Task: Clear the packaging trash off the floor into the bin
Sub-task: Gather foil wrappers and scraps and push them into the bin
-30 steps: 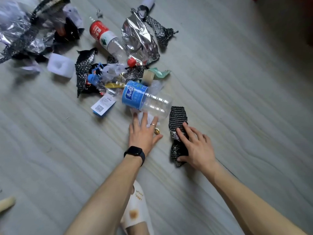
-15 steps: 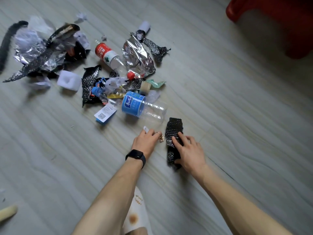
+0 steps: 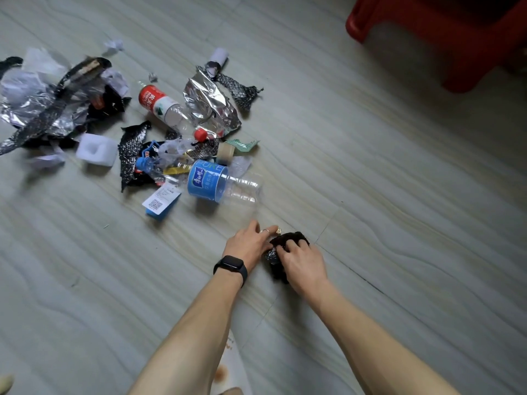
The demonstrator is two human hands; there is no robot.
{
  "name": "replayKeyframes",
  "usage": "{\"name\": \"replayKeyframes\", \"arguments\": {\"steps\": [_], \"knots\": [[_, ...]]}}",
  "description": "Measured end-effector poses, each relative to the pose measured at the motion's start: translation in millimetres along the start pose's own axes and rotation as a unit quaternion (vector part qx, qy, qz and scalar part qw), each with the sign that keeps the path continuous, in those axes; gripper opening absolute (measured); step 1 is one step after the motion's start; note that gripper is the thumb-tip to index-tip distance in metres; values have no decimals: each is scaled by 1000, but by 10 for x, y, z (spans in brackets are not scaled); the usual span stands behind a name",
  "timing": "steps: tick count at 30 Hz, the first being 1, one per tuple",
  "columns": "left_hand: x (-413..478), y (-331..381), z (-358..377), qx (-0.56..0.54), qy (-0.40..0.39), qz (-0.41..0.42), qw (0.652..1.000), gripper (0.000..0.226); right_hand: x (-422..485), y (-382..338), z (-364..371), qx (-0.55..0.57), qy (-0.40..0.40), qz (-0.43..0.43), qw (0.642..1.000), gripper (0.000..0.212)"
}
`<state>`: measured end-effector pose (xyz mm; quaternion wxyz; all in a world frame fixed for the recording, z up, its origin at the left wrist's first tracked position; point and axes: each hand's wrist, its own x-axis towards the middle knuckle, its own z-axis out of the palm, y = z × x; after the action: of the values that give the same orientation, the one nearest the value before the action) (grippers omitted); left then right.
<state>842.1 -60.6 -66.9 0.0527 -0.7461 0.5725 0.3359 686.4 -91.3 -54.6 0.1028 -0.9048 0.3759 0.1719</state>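
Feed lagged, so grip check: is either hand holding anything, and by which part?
The right hand grips the black mesh wrapper, fingers curled over its crumpled middle. Whether the left hand holds anything cannot be told.

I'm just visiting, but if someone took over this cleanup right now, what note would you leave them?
Left hand: on the floor beside the black wrapper; unclear if it holds anything.
Right hand: fingers curled round the crumpled wrapper.
Farther out on the floor: blue-label bottle, red-label bottle, foil bag, foam block, scraps.
Done: nothing seen binned. Left: everything.
No sure bin in view; a red plastic thing stands top right.
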Motion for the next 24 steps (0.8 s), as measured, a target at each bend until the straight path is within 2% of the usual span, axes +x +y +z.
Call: {"name": "replayKeyframes", "arguments": {"steps": [7, 11, 15, 18, 24], "knots": [[102, 99, -44, 69, -28, 68, 995, 48, -144, 155, 52, -18, 0, 9, 1000, 22], [118, 149, -67, 110, -42, 81, 990, 38, -261, 467, 120, -27, 5, 30, 999, 16], [117, 172, -33, 75, -24, 61, 995, 22, -267, 549, 144, 13, -56, 80, 995, 22], [118, 144, -56, 37, -12, 46, 998, 11, -227, 513, 110, 28, -94, 73, 992, 16], [-29, -138, -258, 33, -11, 3, 999, 25, 173, 610, -270, 83, -81, 59, 991, 16]]}}
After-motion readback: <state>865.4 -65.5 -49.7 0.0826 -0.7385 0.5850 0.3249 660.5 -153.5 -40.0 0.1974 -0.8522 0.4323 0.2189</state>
